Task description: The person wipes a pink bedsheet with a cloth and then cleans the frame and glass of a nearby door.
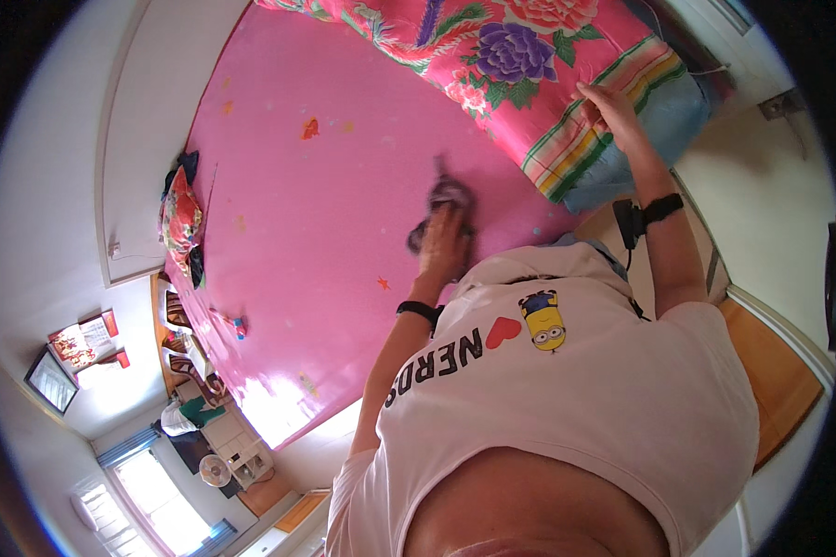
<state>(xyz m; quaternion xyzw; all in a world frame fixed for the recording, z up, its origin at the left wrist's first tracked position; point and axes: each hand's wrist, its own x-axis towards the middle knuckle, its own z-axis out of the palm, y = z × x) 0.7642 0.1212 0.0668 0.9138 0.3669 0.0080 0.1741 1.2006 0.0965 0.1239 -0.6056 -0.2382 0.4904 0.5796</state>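
Observation:
My left hand is on a bunched dark patterned cloth, pressed to a glossy pink covering on a wide bed-like platform. Hand and cloth are blurred. My right hand is over the striped border of a pink floral quilt, its fingers partly curled; whether it grips the fabric cannot be told. Pale blue fabric shows along the quilt's near edge.
A floral bundle with dark fabric lies along the platform's far left side. A small blue-and-red object rests on the covering. Beyond stand wooden chairs, a white fan and a window. A wall outlet is at right.

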